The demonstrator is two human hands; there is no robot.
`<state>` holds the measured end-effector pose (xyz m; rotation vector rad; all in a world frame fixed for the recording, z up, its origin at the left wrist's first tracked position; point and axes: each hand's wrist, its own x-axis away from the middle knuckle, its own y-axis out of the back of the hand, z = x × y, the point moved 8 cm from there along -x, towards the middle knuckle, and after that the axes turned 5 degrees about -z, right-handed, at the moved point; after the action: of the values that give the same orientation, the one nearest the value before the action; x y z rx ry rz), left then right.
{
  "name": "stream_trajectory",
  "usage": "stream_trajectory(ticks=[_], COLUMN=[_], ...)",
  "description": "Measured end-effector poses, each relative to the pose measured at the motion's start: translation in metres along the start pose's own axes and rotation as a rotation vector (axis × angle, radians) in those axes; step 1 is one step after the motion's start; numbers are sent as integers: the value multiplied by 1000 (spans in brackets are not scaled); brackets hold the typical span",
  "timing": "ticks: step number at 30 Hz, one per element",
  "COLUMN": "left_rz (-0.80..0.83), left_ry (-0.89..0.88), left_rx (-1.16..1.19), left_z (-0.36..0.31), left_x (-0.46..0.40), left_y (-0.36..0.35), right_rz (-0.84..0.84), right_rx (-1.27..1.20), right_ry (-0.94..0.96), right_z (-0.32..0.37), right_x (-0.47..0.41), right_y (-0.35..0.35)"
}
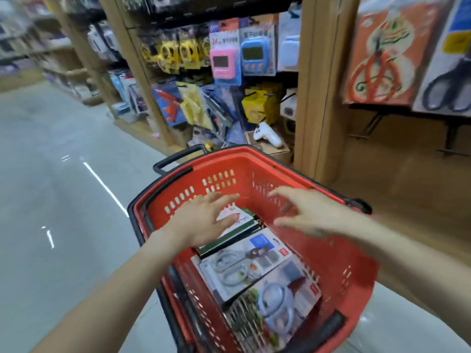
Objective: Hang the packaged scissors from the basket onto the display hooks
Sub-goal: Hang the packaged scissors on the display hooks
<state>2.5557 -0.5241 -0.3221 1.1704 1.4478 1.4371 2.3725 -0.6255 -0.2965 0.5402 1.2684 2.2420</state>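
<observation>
Over the red plastic basket (339,253), both hands hang with fingers spread and straight, holding nothing. At about nine o'clock from the frame's centre the left hand (201,220) reaches palm down above the far packs; whether its fingertips touch the card below cannot be told. At about three o'clock the right hand (308,212) hovers near the basket's perforated far wall, thumb apart from the fingers, clear of the goods.

Nearest, at six o'clock, a glossy card pack holds pale blue-handled scissors (277,304) with looped round grips, lying flat on the basket floor. Just beyond it, partly overlapping, is a pack of grey-handled scissors (244,266) on a white card with a blue label. Farther in, under the left hand, lies a stack of dark green-edged packs (237,230) with a white face and printed lettering. A black handle (178,157) stands at the basket's far rim at twelve o'clock.

Farther off at two o'clock, large carded scissors hang on the wooden display: an orange-card pack (379,59) with red handles, and beside it a black-handled pack (448,80). At twelve o'clock pink and blue timers (239,57) hang among blurred goods. Smooth grey floor (51,174) runs off at ten o'clock.
</observation>
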Motion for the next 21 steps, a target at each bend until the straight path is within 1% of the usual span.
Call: stream_trajectory(ticks=[4,7,10,13,15,19,21], left_rz=[62,141,180,233,291,418,466], left_ry=[53,59,33,46,59,83,111], left_rx=[-6,-59,-105,-139,-163,-187,-171], left_z=[24,30,28,33,39,53,61], left_x=[10,6,-14,-43,-60,-80,-85], left_y=[-31,-41,-36,-38,-49,-75,-84], right_rz=[155,204,154,158,142,-12,-68], right_rx=[-51,-132,-340,-492,-635,-997,-1148], right_ry=[-67,-137,-333,-537,-665,-922,-995], right_z=[-1,0,-7,-7,-5,-12,-14], right_x=[-7,-18,-45,-71,-84,-112,-124], right_y=[-57,-80,-103,-136,-155,-193,-207])
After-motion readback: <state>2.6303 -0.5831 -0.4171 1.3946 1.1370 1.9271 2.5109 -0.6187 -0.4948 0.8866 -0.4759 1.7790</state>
